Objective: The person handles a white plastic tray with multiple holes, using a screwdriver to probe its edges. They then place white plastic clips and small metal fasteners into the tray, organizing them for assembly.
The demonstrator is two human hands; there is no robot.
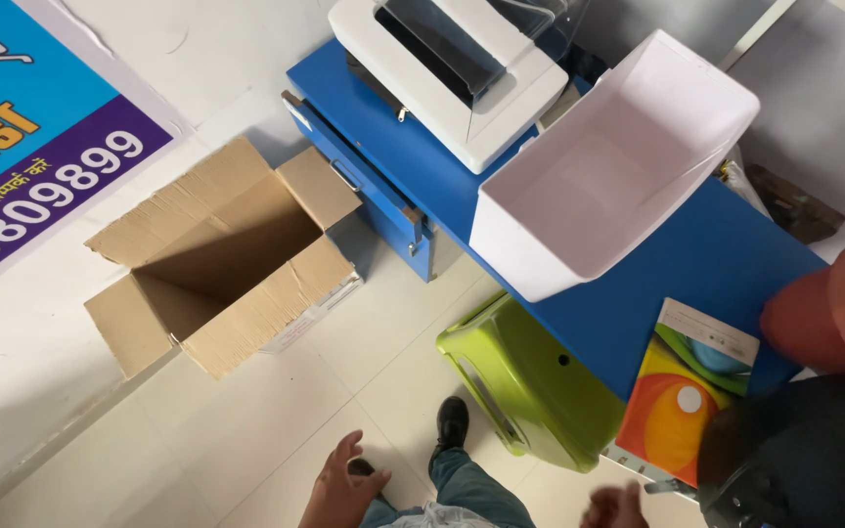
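While left hand (342,489) hovers, green stool (530,386) right

Blue desk (726,259): white tray (608,176), colourful booklet (682,391).

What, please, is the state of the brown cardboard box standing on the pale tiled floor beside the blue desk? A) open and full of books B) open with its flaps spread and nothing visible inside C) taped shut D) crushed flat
B: the brown cardboard box stands on the pale tiled floor with all four flaps folded outward, and its visible interior shows only bare cardboard.
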